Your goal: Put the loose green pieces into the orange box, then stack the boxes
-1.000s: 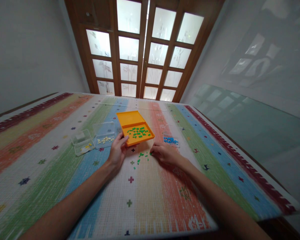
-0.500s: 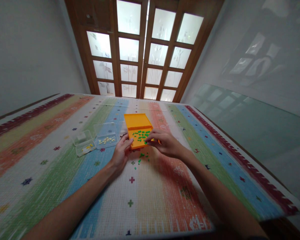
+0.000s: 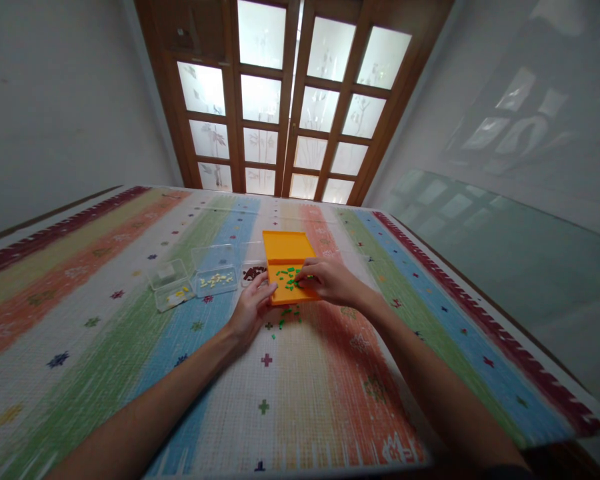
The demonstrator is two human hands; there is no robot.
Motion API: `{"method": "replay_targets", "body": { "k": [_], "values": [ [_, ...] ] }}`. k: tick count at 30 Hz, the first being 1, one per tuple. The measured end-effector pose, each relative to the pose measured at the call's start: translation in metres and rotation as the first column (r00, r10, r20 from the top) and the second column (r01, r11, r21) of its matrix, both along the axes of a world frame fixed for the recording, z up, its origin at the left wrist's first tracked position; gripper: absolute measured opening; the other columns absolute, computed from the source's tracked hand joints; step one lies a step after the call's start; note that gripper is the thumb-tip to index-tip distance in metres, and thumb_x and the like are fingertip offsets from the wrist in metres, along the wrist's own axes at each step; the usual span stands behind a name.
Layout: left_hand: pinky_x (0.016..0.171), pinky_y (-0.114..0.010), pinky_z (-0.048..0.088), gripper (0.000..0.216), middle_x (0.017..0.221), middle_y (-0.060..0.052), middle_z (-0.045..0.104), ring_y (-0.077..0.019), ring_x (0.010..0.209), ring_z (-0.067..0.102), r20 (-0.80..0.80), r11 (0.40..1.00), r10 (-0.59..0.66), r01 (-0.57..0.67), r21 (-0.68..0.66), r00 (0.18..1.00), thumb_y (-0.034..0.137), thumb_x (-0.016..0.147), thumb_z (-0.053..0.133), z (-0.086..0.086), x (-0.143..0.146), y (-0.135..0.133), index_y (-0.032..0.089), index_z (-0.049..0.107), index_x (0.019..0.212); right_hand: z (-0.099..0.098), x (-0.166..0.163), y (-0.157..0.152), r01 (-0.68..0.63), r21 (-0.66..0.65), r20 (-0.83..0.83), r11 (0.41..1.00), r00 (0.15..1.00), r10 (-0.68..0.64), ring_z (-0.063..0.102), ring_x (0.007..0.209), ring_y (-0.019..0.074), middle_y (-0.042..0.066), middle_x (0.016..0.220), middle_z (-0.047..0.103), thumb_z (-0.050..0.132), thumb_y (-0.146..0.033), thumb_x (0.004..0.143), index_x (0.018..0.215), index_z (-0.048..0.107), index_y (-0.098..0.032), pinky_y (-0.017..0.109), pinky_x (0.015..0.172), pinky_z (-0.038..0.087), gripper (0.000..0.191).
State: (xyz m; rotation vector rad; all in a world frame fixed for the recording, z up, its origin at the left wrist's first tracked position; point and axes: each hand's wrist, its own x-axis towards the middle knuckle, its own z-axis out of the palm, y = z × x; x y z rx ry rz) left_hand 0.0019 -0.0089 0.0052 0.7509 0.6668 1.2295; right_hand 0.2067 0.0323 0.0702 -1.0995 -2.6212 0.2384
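An open orange box (image 3: 286, 248) lies on the striped tablecloth (image 3: 130, 333), its near half holding several small green pieces (image 3: 285, 277). My left hand (image 3: 250, 310) rests at the box's near-left corner, thumb and fingers on its edge. Over the box's near-right part, my right hand (image 3: 327, 280) has its fingertips pinched together among the green pieces; what they hold is too small to make out. More loose green pieces (image 3: 286, 319) lie on the cloth just in front of the box, between my hands.
Left of the orange box stand small clear boxes: one with dark red pieces (image 3: 254, 272), one with pale yellow pieces (image 3: 214, 272), and one with yellow bits (image 3: 170, 285). A wooden glazed door (image 3: 290, 100) is behind the table. The table's right edge (image 3: 480, 293) runs near a glass panel.
My right hand rose from the loose green pieces on the cloth to over the orange box. The box turned and shifted right under my left hand. The blue-piece tray is now hidden.
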Motion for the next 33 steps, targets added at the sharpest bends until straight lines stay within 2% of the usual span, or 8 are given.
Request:
{"method": "replay_targets", "body": {
  "k": [8, 14, 18, 22, 28, 30, 33],
  "values": [
    [0.086, -0.036, 0.062, 0.043, 0.114, -0.013, 0.076, -0.0274, 0.103, 0.074, -0.003, 1.0, 0.007, -0.007, -0.015, 1.0, 0.026, 0.077, 0.079, 0.001, 0.0, -0.001, 0.016, 0.064, 0.116, 0.003, -0.003, -0.001, 0.08, 0.003, 0.018, 0.997, 0.997, -0.08, 0.06, 0.08, 0.0168, 0.008, 0.093, 0.069, 0.065, -0.012, 0.091, 0.095, 0.079, -0.018, 0.027, 0.071, 0.04, 0.016],
    [0.088, -0.038, 0.062, 0.041, 0.114, -0.013, 0.076, -0.0277, 0.103, 0.074, -0.003, 1.0, -0.002, 0.002, -0.015, 1.0, 0.025, 0.077, 0.079, 0.001, -0.001, -0.001, 0.016, 0.065, 0.115, 0.0, -0.005, 0.001, 0.077, 0.008, 0.007, 0.997, 0.997, -0.078, 0.061, 0.081, 0.0176, 0.009, 0.093, 0.071, 0.064, -0.012, 0.091, 0.097, 0.079, -0.018, 0.028, 0.073, 0.041, 0.017],
    [0.087, -0.038, 0.062, 0.039, 0.115, -0.013, 0.075, -0.0269, 0.101, 0.074, -0.01, 1.0, 0.018, -0.018, -0.011, 1.0, 0.024, 0.08, 0.077, 0.001, -0.001, 0.0, 0.016, 0.066, 0.116, 0.0, -0.001, -0.001, 0.051, 0.004, -0.054, 0.999, 0.997, -0.051, 0.062, 0.082, 0.0172, 0.008, 0.095, 0.072, 0.06, -0.01, 0.091, 0.097, 0.078, -0.019, 0.028, 0.075, 0.044, 0.021],
    [0.084, -0.038, 0.063, 0.035, 0.116, -0.012, 0.075, -0.0263, 0.098, 0.074, -0.015, 0.999, 0.044, -0.044, -0.009, 0.999, 0.023, 0.081, 0.074, 0.002, -0.002, 0.001, 0.016, 0.067, 0.115, 0.004, 0.006, -0.006, 0.066, 0.033, -0.129, 0.997, 0.99, -0.061, 0.06, 0.073, 0.0142, 0.007, 0.093, 0.071, 0.057, -0.008, 0.089, 0.099, 0.076, -0.017, 0.026, 0.07, 0.043, 0.023],
    [0.074, -0.032, 0.062, 0.03, 0.121, -0.012, 0.073, -0.0246, 0.097, 0.073, -0.027, 0.993, 0.119, -0.119, 0.018, 0.992, 0.021, 0.083, 0.07, 0.001, -0.003, 0.005, 0.016, 0.068, 0.112, 0.007, 0.017, -0.016, 0.1, 0.096, -0.275, 0.99, 0.959, -0.07, 0.053, 0.063, 0.0117, 0.004, 0.081, 0.066, 0.057, -0.016, 0.089, 0.089, 0.072, -0.016, 0.026, 0.065, 0.04, 0.014],
    [0.071, -0.031, 0.062, 0.031, 0.121, -0.012, 0.073, -0.0244, 0.096, 0.073, -0.017, 0.989, 0.149, -0.149, 0.02, 0.989, 0.019, 0.082, 0.07, 0.001, -0.004, 0.007, 0.016, 0.067, 0.113, 0.006, 0.021, -0.02, 0.065, 0.062, -0.301, 0.996, 0.953, -0.043, 0.051, 0.059, 0.0113, 0.002, 0.075, 0.064, 0.059, -0.02, 0.089, 0.086, 0.071, -0.016, 0.026, 0.062, 0.039, 0.012],
    [0.072, -0.032, 0.062, 0.03, 0.119, -0.011, 0.074, -0.0245, 0.096, 0.073, 0.004, 0.983, 0.183, -0.183, 0.008, 0.983, 0.017, 0.082, 0.069, 0.001, -0.005, 0.009, 0.016, 0.067, 0.111, 0.001, 0.026, -0.026, -0.045, -0.149, -0.229, 0.988, 0.973, 0.01, 0.052, 0.058, 0.0113, 0.001, 0.07, 0.064, 0.061, -0.024, 0.089, 0.084, 0.07, -0.017, 0.024, 0.058, 0.039, 0.012]
  ]
}}
